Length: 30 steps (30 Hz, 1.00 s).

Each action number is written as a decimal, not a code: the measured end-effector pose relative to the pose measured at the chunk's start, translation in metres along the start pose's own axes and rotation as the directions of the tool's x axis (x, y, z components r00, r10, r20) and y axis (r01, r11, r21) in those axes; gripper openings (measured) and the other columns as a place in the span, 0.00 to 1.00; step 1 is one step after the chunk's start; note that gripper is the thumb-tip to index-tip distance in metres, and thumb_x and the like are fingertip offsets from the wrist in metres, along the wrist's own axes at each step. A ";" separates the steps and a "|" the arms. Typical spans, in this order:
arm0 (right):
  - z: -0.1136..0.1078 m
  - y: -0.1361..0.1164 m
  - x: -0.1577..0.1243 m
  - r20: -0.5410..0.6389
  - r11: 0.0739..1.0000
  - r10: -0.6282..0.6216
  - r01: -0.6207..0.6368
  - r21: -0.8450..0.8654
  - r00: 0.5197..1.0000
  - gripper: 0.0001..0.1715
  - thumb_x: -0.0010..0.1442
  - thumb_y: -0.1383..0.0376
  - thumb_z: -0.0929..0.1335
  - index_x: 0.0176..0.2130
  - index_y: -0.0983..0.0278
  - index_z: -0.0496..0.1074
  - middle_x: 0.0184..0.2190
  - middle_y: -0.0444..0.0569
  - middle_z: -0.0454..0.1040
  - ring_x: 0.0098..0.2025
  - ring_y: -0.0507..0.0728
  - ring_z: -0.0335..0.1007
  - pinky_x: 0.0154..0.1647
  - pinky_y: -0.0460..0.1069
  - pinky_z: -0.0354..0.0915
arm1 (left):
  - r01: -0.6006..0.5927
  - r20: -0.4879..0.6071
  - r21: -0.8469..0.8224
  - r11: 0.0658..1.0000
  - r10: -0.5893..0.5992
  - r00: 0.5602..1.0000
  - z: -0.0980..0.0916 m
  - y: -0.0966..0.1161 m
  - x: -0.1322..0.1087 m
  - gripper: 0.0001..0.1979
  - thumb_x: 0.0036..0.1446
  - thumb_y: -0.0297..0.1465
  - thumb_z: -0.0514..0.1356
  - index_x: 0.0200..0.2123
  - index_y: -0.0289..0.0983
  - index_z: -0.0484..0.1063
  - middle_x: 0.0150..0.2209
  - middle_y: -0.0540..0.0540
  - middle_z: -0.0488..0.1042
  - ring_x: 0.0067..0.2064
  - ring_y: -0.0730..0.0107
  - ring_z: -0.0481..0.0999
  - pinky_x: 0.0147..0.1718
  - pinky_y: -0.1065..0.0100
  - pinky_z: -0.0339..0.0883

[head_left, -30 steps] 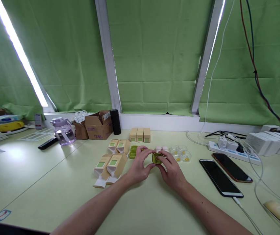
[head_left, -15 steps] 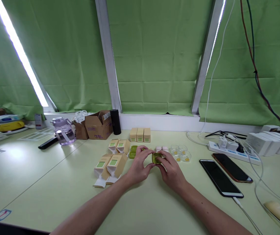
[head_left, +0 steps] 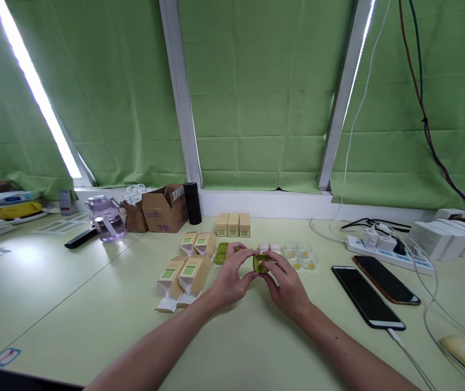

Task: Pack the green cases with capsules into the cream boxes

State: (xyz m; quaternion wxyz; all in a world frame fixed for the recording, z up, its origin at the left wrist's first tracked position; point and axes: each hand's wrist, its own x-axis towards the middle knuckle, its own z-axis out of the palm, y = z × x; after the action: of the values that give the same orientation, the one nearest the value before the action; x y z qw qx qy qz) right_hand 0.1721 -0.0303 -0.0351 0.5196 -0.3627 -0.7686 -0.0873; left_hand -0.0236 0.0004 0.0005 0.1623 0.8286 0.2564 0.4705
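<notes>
Hands [head_left: 231, 279] barely moved — holding green cup [head_left: 257, 265] — carton labels [head_left: 190, 270] unreadable.

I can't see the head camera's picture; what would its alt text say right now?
A left hand and right hand hold a small green case above a pale table. Tan cartons sit to the left; clear cups and two phones to the right.

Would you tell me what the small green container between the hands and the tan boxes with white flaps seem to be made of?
Green container: probably moulded plastic, perhaps slightly glossy, given its even colour and rounded corners. Tan boxes: likely thin matte card, given the folds and white-faced flaps.
</notes>
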 end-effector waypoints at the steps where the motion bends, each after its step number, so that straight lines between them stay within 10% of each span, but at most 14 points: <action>1: 0.000 0.000 0.000 0.002 1.000 -0.001 0.001 -0.002 1.000 0.15 0.69 0.71 0.65 0.52 0.58 0.73 0.55 0.59 0.73 0.59 0.64 0.73 0.55 0.62 0.76 | 0.000 0.001 -0.001 1.000 0.000 1.000 0.000 0.001 0.000 0.21 0.59 0.25 0.66 0.56 0.40 0.73 0.49 0.40 0.77 0.57 0.52 0.65 0.56 0.50 0.67; 30: 0.000 -0.003 0.002 -0.002 1.000 -0.018 0.018 -0.004 1.000 0.17 0.69 0.72 0.65 0.55 0.61 0.72 0.56 0.60 0.73 0.60 0.64 0.71 0.57 0.60 0.74 | -0.051 -0.018 0.011 0.999 0.051 0.999 0.000 0.000 0.000 0.22 0.60 0.27 0.66 0.58 0.41 0.73 0.49 0.40 0.77 0.56 0.52 0.65 0.56 0.49 0.68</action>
State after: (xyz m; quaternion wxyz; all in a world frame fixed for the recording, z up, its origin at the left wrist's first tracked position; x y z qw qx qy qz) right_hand 0.1699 -0.0323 -0.0326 0.5190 -0.3566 -0.7711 -0.0940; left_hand -0.0233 0.0007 0.0001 0.1434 0.8314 0.2393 0.4806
